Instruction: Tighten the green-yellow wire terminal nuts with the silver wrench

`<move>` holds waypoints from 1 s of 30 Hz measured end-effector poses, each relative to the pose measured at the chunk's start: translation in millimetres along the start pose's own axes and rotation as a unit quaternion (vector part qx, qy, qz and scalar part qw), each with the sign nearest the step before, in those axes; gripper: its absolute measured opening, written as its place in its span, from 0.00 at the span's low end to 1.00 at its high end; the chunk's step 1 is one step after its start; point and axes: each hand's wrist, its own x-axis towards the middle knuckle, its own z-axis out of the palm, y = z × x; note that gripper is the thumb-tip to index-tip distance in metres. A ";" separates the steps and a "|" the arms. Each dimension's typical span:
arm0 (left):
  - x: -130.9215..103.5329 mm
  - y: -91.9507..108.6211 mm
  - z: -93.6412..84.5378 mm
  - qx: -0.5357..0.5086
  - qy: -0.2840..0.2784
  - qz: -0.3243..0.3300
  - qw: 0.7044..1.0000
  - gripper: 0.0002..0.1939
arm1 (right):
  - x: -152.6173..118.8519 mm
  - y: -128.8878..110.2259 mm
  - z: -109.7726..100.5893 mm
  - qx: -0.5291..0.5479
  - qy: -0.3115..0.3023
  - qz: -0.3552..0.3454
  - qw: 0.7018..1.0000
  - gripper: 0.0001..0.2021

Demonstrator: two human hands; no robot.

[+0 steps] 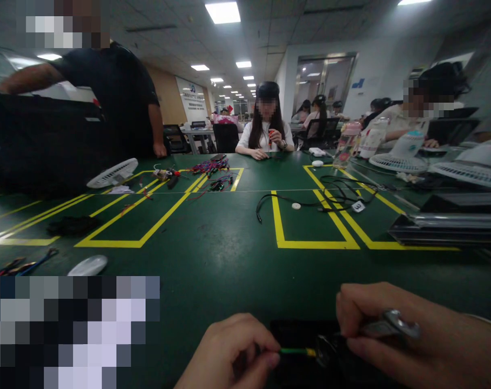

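Left hand: the left hand [229,351] is at the bottom middle of the frame, its fingers [265,361] pinched shut on a thin green wire [294,351].
Green wire: it runs sideways from the left hand to the tool, low in the frame, and has a small yellow bit at its right end.
Right hand: the right hand [395,335] is at the bottom right of the frame, its fingers wrapped tight around the handles of a metal hand tool [375,332].
Hand tool: its dark front end touches the yellow end of the wire; its shiny silver handle sticks out over the right hand.
Black pad: a black pad [297,327] lies under the two hands on the surface, at the bottom edge of the frame.
Surface: the surface [221,254] is dark green, with yellow tape lines [310,244] making boxes on it.
Black cable: a long black cable [302,202] curls in the middle right of the frame, well apart from the hands.
Small wires: a pile of coloured wires [213,167] lies in the upper middle of the frame, far from the hands.
Fans: a white fan [112,173] lies at the left; more white fans [395,161] sit at the right.
People: a person in white [265,135] sits across the surface, and a person in black [119,92] stands at the upper left.
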 end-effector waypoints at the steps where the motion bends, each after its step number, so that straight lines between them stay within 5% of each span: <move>1: 0.3 -0.1 -0.1 -0.001 -0.003 -0.003 1.000 0.08 | 0.0 1.2 1.8 0.004 -0.001 0.003 1.000 0.05; 13: -0.9 0.6 0.9 -0.003 0.014 0.010 1.000 0.09 | -8.9 13.6 26.2 -0.001 0.072 -0.025 0.997 0.08; 22: -1.9 -0.1 1.4 0.002 0.016 0.005 1.000 0.10 | -11.7 14.8 27.3 -0.013 0.032 0.009 0.999 0.07; 30: -1.3 0.5 1.2 0.003 0.008 -0.003 1.000 0.09 | -2.8 2.7 11.5 -0.011 -0.010 -0.040 0.999 0.11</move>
